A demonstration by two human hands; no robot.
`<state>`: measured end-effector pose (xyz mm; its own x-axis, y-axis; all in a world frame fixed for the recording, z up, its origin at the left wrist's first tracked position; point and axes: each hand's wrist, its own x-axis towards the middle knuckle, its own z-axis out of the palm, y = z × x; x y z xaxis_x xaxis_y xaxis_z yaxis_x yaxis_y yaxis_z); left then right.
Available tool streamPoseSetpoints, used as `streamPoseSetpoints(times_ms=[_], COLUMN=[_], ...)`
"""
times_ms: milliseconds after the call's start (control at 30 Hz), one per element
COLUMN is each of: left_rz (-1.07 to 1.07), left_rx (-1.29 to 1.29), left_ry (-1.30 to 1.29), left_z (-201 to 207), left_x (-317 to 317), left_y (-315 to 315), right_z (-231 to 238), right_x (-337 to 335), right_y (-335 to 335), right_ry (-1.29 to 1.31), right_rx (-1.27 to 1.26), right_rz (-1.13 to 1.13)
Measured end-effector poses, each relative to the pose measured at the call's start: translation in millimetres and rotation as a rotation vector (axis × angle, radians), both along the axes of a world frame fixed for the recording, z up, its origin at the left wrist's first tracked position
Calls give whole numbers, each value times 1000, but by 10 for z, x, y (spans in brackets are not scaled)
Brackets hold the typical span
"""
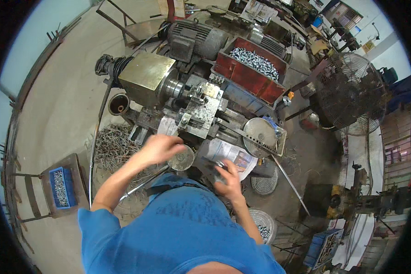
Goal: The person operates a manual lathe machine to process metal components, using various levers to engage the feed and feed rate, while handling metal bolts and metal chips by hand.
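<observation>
My left hand point(162, 148) hovers in front of the lathe, just above a round metal disc point(181, 158). Its fingers are drawn together and slightly blurred; what they hold, if anything, I cannot make out. Over the printed paper sheet point(236, 155), my right hand point(228, 179) has its fingers closed around a small shiny metal part point(220, 164), whose exact kind is unclear. Ahead of both hands stands the greasy lathe, with its spindle chuck point(172, 86) at the left and its tool carriage point(201, 109) in the middle.
A red bin point(249, 84) of shiny metal parts stands behind the lathe. To the right is a large caged fan point(351, 93). Metal shavings point(112, 146) pile up at the left, near a blue crate point(61, 187) on a stool. A metal rod point(290, 185) slants out to the right.
</observation>
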<state>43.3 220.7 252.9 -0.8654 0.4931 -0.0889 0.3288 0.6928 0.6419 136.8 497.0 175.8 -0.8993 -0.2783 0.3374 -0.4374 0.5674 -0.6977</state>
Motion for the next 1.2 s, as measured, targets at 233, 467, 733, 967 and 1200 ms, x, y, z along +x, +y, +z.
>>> streamPoseSetpoints(times_ms=[233, 467, 733, 967, 1200], left_rz=[-79, -58, 30, 33, 728], left_rx=[172, 403, 423, 291, 374], left_ry=[23, -106, -91, -124, 77], left_z=[-136, -244, -201, -124, -328], left_x=[107, 149, 155, 132, 286], left_y=[357, 114, -113, -635, -1943], right_z=[663, 716, 802, 782, 294], right_x=[-388, -537, -793, -1143, -2536], right_y=[-563, -651, -887, -1079, -1243], right_ry=[76, 68, 175, 196, 369], right_rx=[81, 146, 172, 249, 695], right_rz=[221, 382, 512, 542, 218])
